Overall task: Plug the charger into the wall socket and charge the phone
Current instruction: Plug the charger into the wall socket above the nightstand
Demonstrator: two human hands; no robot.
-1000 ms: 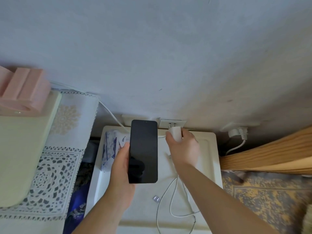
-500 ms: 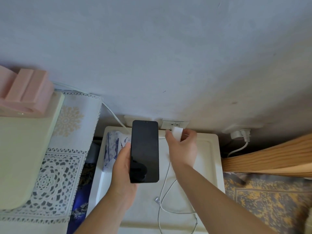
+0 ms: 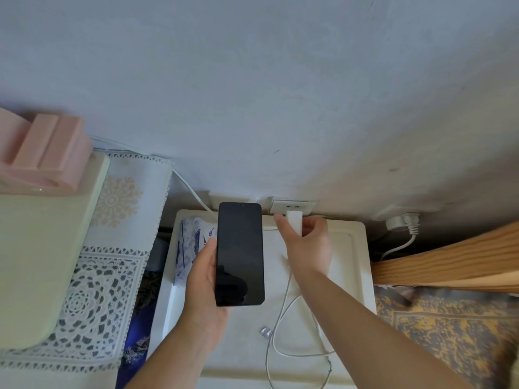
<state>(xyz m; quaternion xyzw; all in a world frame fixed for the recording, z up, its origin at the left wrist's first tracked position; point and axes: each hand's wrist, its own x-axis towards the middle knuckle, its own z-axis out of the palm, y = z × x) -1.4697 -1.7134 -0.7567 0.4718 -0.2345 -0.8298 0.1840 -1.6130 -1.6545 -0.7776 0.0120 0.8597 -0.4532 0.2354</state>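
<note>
Phone held left, charger brought up to the socket on the right.

The phone [image 3: 240, 254] is held upright in the left hand [image 3: 203, 279], fingers wrapped along its left edge and lower back, screen dark, above the white table [image 3: 356, 265]. Being smooth glass, it is judged slippery and fragile, best gripped by its long edges. Further right, the charger [image 3: 294, 222] is pinched between thumb and fingers of the right hand [image 3: 306, 248], its top touching or just at the socket [image 3: 292, 205]; whether the pins are in cannot be told. The block is judged light and rigid, best taken by its flat sides. Its cable [image 3: 283, 327], limp and light, lies looped on the table, the free plug [image 3: 265, 331] beside it.
</note>
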